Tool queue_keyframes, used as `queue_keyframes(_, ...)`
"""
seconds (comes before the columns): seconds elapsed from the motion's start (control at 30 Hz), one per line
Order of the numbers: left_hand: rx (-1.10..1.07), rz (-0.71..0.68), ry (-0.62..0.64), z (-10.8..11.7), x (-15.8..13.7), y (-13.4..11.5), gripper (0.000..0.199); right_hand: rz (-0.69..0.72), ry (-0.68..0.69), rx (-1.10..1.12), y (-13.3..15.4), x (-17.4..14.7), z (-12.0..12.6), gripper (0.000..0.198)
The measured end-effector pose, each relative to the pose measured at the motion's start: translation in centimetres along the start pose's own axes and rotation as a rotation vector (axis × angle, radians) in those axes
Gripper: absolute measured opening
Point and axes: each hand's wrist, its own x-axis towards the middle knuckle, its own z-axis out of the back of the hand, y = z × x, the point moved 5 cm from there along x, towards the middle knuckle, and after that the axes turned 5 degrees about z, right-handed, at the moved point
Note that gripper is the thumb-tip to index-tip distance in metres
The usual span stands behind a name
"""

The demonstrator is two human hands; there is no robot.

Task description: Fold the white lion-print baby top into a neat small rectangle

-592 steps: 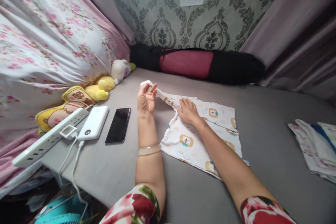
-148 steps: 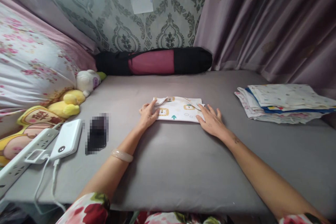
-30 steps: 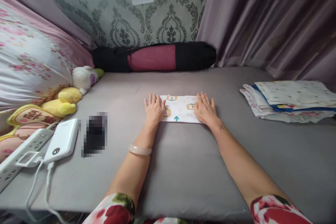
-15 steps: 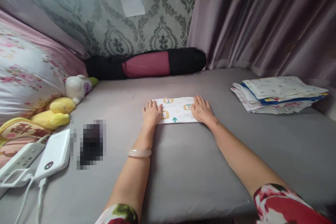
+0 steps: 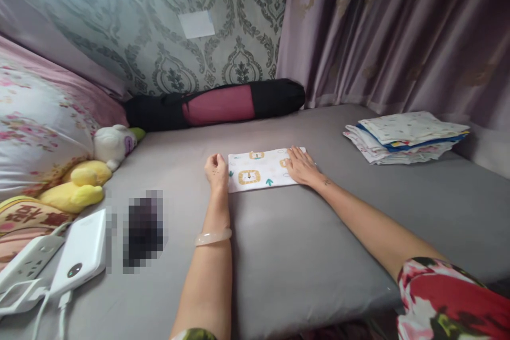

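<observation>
A folded white cloth printed with orange lion faces and green arrows lies flat on the grey bed sheet. My left hand, with a pale bangle on the wrist, stands at the cloth's left edge with its fingers curled closed. The inside of that hand is hidden, so whether it pinches the edge cannot be told. Flat on the right end of the cloth rests my right hand, fingers stretched out and covering part of the print.
Folded cloths are stacked at the right. A black and maroon long bag lies along the wall. On the left are plush toys, a floral pillow, a white power bank, a power strip and a blurred dark object.
My left hand has lifted off the cloth's left end, shifted a little left and curled its fingers, uncovering a lion print. My right hand stays flat on the cloth. The view has shifted slightly.
</observation>
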Motion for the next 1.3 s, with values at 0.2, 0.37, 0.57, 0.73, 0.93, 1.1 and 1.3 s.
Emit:
queue_keyframes(0.2, -0.472, 0.359, -0.021, 0.4, 0.1, 1.0, 0.012, -0.008, 0.005, -0.026, -0.2, 0.1, -0.1, 0.061)
queue_keyframes(0.37, -0.832, 0.566, -0.015, 0.5, -0.7, 0.2, 0.010, -0.015, 0.045, -0.056, 0.4, 0.2, 0.5, 0.061)
queue_keyframes(0.57, -1.138, 0.782, 0.073, 0.3, -1.4, 0.0, 0.025, 0.069, 0.048, -0.015, 4.6, 0.3, 0.7, 0.062)
queue_keyframes(0.73, -1.223, 0.816, 0.065, 0.3, -1.3, 0.4, 0.023, 0.076, 0.035, -0.013, 6.1, 0.4, -0.2, 0.061)
queue_keyframes(0.93, -1.265, 0.824, 0.041, 0.5, -1.3, 0.3, 0.023, 0.068, 0.010, -0.032, 5.9, 0.3, -0.6, 0.060)
queue_keyframes(1.1, -1.280, 0.817, 0.034, 0.6, -1.3, 0.3, 0.025, 0.058, 0.036, -0.033, 5.9, 0.4, -0.5, 0.060)
queue_keyframes(1.3, -1.287, 0.815, 0.024, 0.6, -1.2, 0.3, 0.026, 0.062, 0.073, -0.002, 6.8, 0.6, 0.3, 0.061)
